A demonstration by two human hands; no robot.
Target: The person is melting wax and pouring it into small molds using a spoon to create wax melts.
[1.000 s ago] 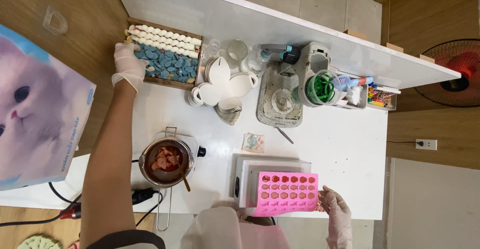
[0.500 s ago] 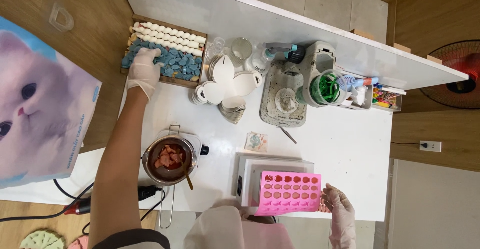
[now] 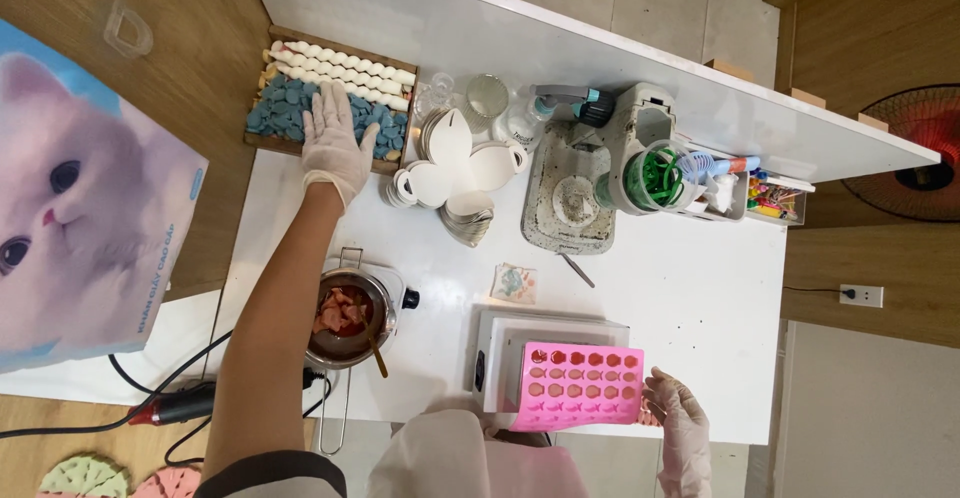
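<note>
The person's gloved left hand (image 3: 335,143) lies open and flat, fingers spread, on the blue pieces in the wooden tray (image 3: 330,46) at the far left corner of the white table (image 3: 690,298); it grips nothing yet. To lift a piece cleanly, it looks wise to pinch one at the near edge and leave the row of white twisted pieces (image 3: 345,62) beyond untouched. The right hand (image 3: 675,428) holds the pink mould (image 3: 578,386) by its right edge, over the small scale (image 3: 500,343) at the table's near edge. The tray sits tight against the table's left edge, with stacked white dishes (image 3: 450,168) just to its right. The pot (image 3: 345,318) lies beside the forearm, so bare room is mostly toward the right.
</note>
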